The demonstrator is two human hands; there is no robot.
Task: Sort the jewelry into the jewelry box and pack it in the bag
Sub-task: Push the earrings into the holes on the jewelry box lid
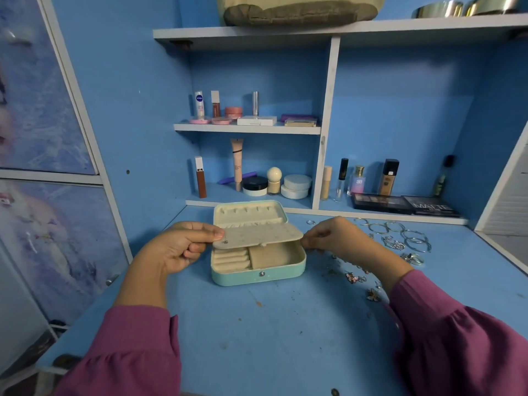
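A mint-green jewelry box [257, 277] stands open in the middle of the blue desk, its cream lid tilted back. A cream perforated earring flap [258, 237] lies across the box. My left hand [177, 247] pinches the flap's left end, thumb on top, beside a small stud in it. My right hand [334, 235] has its fingertips curled at the flap's right end; whether they pinch something small is not clear. Loose jewelry lies to the right: silver hoops and bangles [400, 232], rings [413, 258], butterfly earrings [353, 278].
Cosmetics fill the shelves behind the box: bottles, jars [295, 186] and two dark palettes [405, 205] at the desk's back right. A beige bag [297, 10] sits on the top shelf. A cupboard door stands at the left.
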